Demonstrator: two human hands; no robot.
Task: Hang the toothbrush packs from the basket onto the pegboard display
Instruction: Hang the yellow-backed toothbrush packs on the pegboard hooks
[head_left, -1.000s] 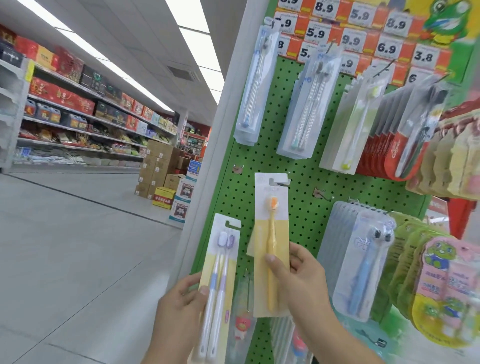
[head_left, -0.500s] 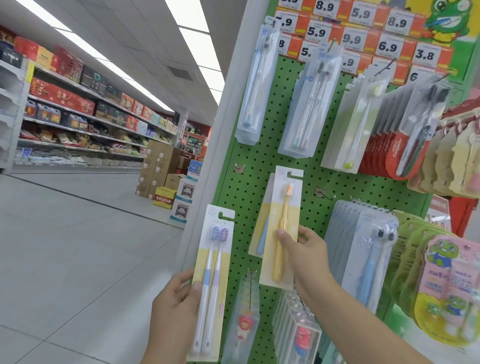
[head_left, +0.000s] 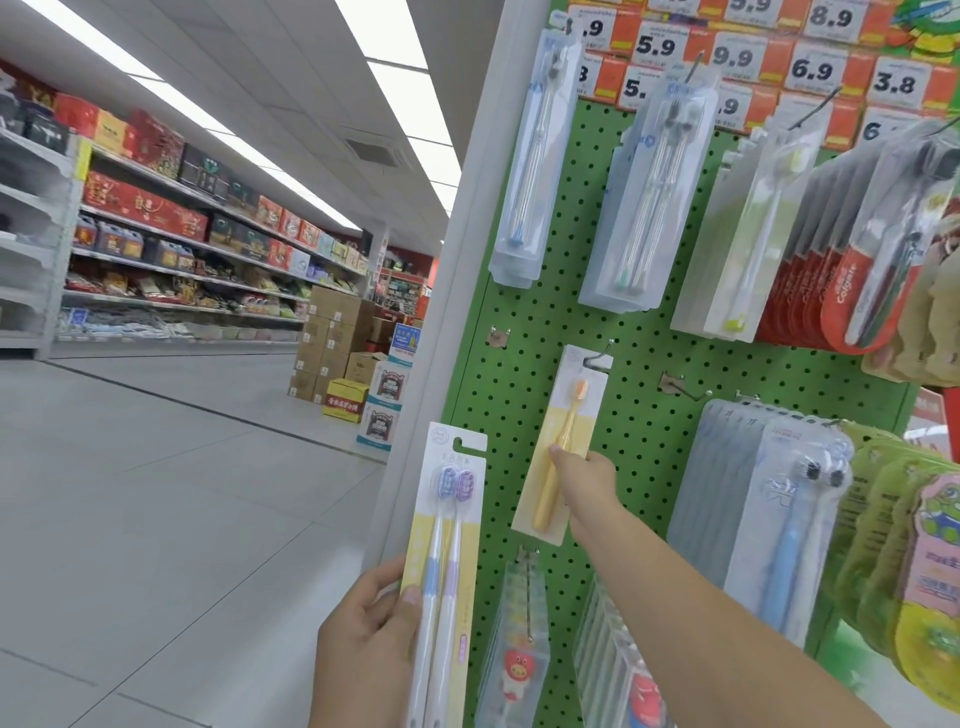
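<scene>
Head view: the right hand (head_left: 584, 480) pinches the orange toothbrush pack (head_left: 563, 441), its slot at a hook (head_left: 597, 358) on the green pegboard (head_left: 639, 441). The left hand (head_left: 369, 644) grasps the two-brush pack (head_left: 447, 561) (thumb in front) beside the white post (head_left: 457, 260).

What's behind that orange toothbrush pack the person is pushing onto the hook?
Behind the orange toothbrush pack, held by the right hand, is the green pegboard. A metal hook passes through its hang hole. Anything directly behind the card is covered.
</scene>
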